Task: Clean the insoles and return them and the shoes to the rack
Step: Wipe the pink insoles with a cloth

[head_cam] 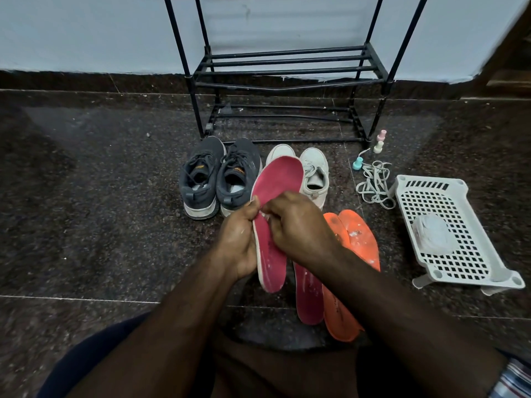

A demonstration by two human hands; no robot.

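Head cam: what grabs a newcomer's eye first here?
The pink insole held up mid-frame, the left hand gripping its edge and the right hand working at its surface. Just right of it on the dark floor lie two orange insoles and another pink one. Behind stand grey sneakers and white sneakers before the black rack, with a white basket at right.

dim, even indoor light, soft shadows; wide-angle bending and blur at the edges, centre fairly sharp.
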